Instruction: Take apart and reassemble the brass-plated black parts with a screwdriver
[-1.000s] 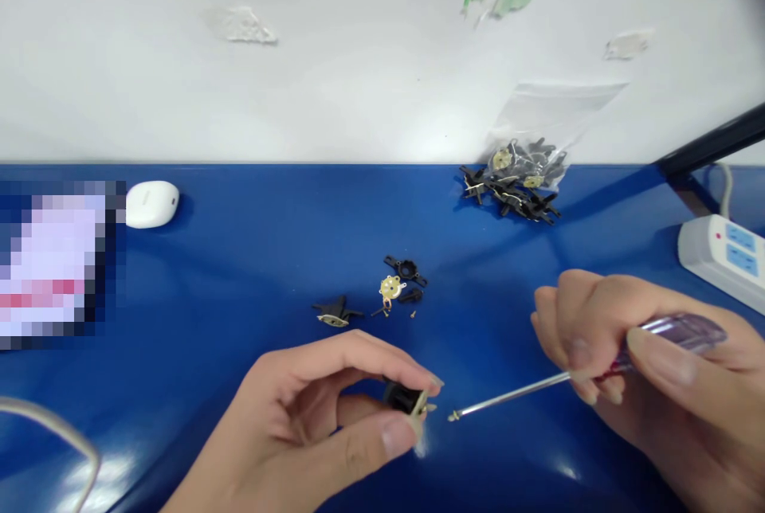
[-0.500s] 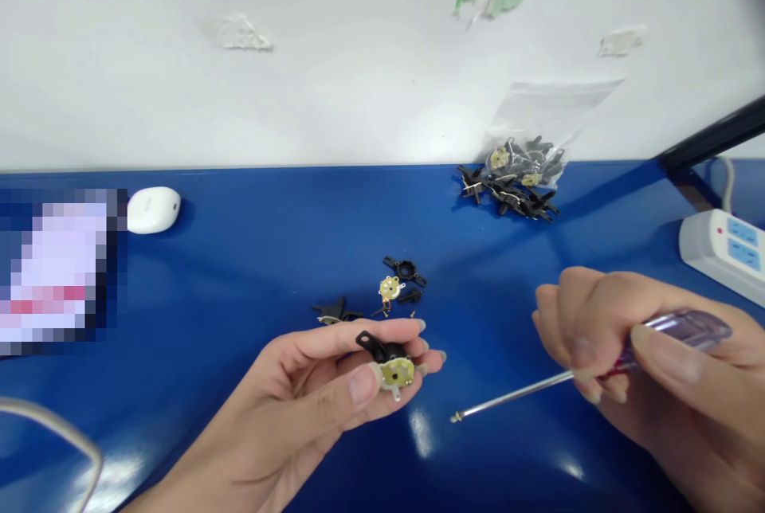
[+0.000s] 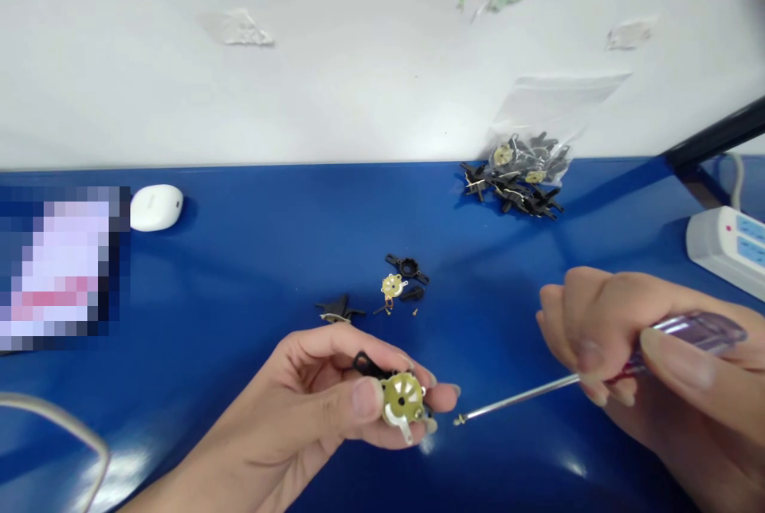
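Observation:
My left hand (image 3: 335,393) pinches a small black plastic part with a round brass-coloured disc (image 3: 402,400) between thumb and fingers. The disc's face is turned up towards me, and a silvery tab sticks out at its lower edge. Wrapped round the clear purplish handle of a screwdriver (image 3: 519,397) is my right hand (image 3: 651,370). The screwdriver's tip points left, with a tiny brass-coloured screw (image 3: 460,420) on its end, a short way right of the disc and apart from it.
Beyond my left hand lie a loose brass disc (image 3: 392,286), a black ring-shaped part (image 3: 409,267), small screws (image 3: 415,312) and a black assembly (image 3: 339,309). Several more black parts (image 3: 519,198) sit by a clear plastic bag (image 3: 538,154). A power strip (image 3: 726,246) stands right; a white case (image 3: 156,207) left.
My left hand has tilted the part so that the disc's face shows more fully, and it sits slightly lower. The screwdriver has shifted slightly right. The whole view has moved a little.

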Action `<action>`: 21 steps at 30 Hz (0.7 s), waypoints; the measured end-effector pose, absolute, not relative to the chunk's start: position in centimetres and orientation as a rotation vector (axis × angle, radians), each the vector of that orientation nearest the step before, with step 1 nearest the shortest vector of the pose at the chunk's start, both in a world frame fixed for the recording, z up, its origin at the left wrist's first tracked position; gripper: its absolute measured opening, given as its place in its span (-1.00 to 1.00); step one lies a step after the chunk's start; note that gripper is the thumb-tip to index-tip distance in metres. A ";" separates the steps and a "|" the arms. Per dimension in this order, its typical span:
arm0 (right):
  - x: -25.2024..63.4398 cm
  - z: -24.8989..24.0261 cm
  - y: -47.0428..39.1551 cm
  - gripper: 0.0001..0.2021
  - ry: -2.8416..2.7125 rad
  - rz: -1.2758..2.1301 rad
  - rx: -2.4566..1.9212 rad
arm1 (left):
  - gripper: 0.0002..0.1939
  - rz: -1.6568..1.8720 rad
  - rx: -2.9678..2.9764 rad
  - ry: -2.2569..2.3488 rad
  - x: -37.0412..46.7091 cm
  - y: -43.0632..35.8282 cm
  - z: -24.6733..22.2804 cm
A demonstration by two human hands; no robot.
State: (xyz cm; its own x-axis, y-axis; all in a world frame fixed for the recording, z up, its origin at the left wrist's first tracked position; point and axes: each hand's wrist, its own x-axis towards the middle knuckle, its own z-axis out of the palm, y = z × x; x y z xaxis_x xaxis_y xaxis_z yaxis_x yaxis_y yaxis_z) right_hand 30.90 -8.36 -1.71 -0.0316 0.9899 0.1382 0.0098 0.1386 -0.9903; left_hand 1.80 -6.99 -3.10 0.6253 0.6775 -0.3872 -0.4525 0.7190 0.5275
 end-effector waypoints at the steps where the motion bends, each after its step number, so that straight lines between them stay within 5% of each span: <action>1: 30.9 -1.8 -8.4 -0.66 -1.299 1.123 -1.102 | -0.92 0.669 0.399 0.602 1.8 -7.0 -3.2; 21: 30.9 -2.2 -9.2 -0.65 -1.274 1.126 -1.120 | -0.91 0.640 0.392 0.635 1.9 -6.9 -3.2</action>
